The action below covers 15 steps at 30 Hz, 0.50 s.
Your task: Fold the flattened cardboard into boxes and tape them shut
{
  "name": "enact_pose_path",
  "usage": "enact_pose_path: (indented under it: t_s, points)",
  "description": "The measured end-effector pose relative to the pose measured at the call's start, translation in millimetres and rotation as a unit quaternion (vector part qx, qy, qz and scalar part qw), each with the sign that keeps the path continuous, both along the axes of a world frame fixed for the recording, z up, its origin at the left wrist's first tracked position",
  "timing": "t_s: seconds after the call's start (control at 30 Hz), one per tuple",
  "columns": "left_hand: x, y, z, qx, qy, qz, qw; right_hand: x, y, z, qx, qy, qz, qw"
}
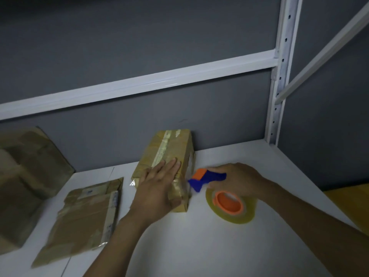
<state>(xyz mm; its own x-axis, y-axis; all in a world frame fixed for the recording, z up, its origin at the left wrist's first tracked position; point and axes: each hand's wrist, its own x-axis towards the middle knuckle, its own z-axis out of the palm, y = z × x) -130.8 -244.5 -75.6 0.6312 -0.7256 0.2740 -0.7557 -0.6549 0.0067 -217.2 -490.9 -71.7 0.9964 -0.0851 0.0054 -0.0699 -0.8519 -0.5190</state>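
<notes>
We press one taped brown cardboard box [169,148] with a flat left hand [157,186]; our right hand [239,178] grips one blue-orange tape dispenser [209,176].

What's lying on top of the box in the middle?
The left hand lies flat on the box, over its tape strip. The cardboard under the palm is hidden.

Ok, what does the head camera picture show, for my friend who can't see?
A person's left hand presses flat on a taped brown cardboard box on a white table, while the right hand grips a blue-and-orange tape dispenser.
</notes>
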Motion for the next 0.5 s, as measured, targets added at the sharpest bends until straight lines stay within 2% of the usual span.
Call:
enact_pose_path:
  t_s: [0.03, 0.1, 0.17, 0.23, 0.27, 0.33, 0.4, 0.43, 0.5]
  points:
    - [-1.1, -3.4, 2.6, 0.009, 0.003, -0.006, 1.000, -1.7, -6.2, -0.5, 0.111, 0.017, -0.028, 0.993]
    - [0.0, -5.4, 7.5, -0.003, 0.029, -0.032, 0.999, -3.6, -17.2, -5.7, 0.304, 0.046, -0.065, 0.949]
    - [5.0, -0.4, 16.4, -0.049, 0.078, -0.043, 0.995, -4.7, -26.8, -17.6, 0.362, 0.074, -0.099, 0.924]
    - [13.3, 9.4, 25.5, -0.050, 0.100, -0.035, 0.993, -6.1, -34.7, -28.8, 0.361, 0.091, -0.137, 0.918]
    - [18.4, 13.9, 28.1, -0.010, 0.080, -0.025, 0.996, -4.9, -37.9, -34.3, 0.336, 0.093, -0.153, 0.925]
    - [26.8, 20.8, 27.3, 0.069, 0.041, -0.006, 0.997, 1.3, -43.6, -43.7, 0.191, 0.086, -0.163, 0.964]
    - [31.8, 24.9, 21.1, 0.076, 0.058, 0.016, 0.995, 10.7, -36.4, -51.9, 0.064, 0.011, -0.161, 0.985]
    - [33.7, 26.4, 17.3, 0.073, 0.068, 0.019, 0.995, 14.9, -24.1, -51.4, 0.046, -0.039, -0.159, 0.985]
    - [33.4, 27.3, 14.1, 0.073, 0.064, 0.021, 0.995, 21.2, 14.2, -41.8, 0.117, -0.090, -0.146, 0.978]
